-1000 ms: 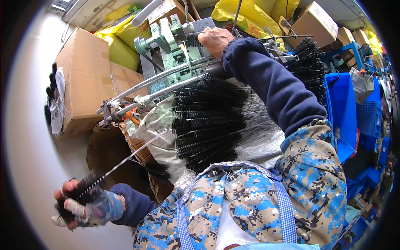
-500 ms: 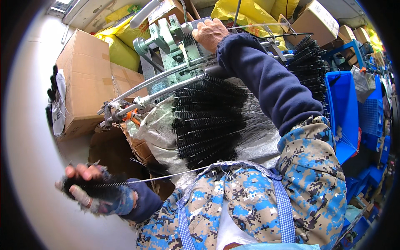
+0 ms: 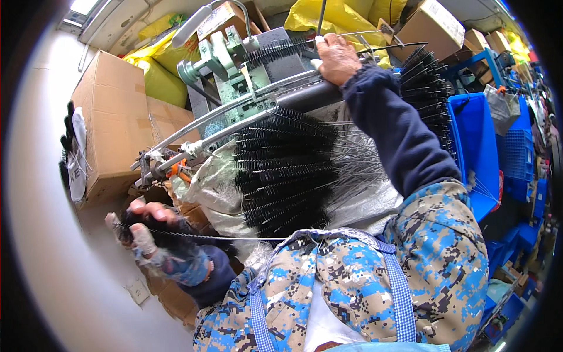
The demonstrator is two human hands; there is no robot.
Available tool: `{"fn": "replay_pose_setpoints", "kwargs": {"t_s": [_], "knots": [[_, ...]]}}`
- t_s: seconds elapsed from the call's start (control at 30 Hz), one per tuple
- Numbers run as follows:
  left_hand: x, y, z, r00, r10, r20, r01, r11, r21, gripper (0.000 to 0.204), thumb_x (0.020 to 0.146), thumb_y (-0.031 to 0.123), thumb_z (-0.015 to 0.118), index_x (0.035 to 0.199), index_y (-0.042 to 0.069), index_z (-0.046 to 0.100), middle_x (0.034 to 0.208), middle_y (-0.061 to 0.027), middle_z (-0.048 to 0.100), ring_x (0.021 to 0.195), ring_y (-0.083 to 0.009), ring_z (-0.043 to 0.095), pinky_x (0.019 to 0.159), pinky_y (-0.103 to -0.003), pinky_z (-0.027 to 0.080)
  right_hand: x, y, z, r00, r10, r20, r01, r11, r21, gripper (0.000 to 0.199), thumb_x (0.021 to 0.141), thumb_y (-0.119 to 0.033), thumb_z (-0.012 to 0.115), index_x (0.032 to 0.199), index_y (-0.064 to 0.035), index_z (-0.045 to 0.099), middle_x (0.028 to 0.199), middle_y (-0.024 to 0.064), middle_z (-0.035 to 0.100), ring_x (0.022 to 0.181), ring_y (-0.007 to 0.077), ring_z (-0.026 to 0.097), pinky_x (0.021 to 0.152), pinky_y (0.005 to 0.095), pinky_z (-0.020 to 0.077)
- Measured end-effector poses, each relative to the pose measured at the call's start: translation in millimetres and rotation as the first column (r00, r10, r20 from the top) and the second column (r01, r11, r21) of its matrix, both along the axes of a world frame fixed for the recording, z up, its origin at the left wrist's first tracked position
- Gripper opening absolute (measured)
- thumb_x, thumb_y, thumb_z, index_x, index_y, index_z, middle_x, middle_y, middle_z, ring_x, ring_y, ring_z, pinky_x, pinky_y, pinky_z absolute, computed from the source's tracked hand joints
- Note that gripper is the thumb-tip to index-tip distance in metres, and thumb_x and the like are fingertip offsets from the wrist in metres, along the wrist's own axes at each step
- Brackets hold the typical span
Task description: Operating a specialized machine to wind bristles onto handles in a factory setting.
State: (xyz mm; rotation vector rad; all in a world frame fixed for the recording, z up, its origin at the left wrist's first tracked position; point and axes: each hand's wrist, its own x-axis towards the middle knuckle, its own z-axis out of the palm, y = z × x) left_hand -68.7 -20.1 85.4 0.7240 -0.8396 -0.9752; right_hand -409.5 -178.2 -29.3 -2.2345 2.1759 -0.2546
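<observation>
My left hand [image 3: 153, 240], in a worn fingerless glove, is curled around the dark bristled end of a twisted-wire brush. The bare wire stem [image 3: 234, 237] of that brush runs right, across to my waist. Up at the green machine [image 3: 226, 64], my right hand [image 3: 339, 60] is closed at the wire end of another black-bristled wire brush [image 3: 275, 53], which stretches from the machine head to my fingers. Its fingertips partly hide the wire. Below the machine's rails [image 3: 234, 126] lies a thick fan of black wire brushes [image 3: 287, 170], stems pointing right.
White woven sacking [image 3: 220, 188] lies beneath the brushes. Large cardboard boxes [image 3: 114, 111] stand left beside the wall. More brushes [image 3: 425, 97] hang at the right near a blue bin [image 3: 475, 146]. Yellow bags [image 3: 328, 17] and a carton [image 3: 431, 32] are behind.
My right hand has moved right, away from the machine head, and a bristled brush now shows between them. My left hand has shifted up and right with its brush.
</observation>
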Motion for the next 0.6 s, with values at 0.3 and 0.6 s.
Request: {"fn": "replay_pose_setpoints", "kwargs": {"t_s": [0.3,0.6], "knots": [[-8.4,10.0,-7.3,0.986,-0.129,-0.102,0.127,0.992,-0.027,0.038,0.090,0.009,0.042,0.127,0.013,0.032,0.102,-0.0147,0.043,0.076,-0.0217,0.050,0.057,-0.028,0.051,41.9,2.2,6.3,0.993,0.002,0.117,-0.008,0.999,0.050,0.043,0.080,-0.027,0.055,0.110,0.0032,0.046,0.106,0.0194,0.051,0.103,0.0327,0.050,0.083,0.0438,0.0392],[-1.5,14.3,-11.6,0.991,-0.119,-0.064,0.119,0.993,-0.005,0.035,0.091,0.011,0.041,0.125,0.013,0.034,0.102,-0.0138,0.044,0.076,-0.0204,0.050,0.059,-0.027,0.052,122.0,-9.9,-3.9,0.986,0.022,0.168,-0.021,1.000,-0.006,0.035,0.077,-0.017,0.052,0.103,0.0073,0.049,0.098,0.0202,0.052,0.094,0.0315,0.053,0.077,0.0421,0.0409]]}}
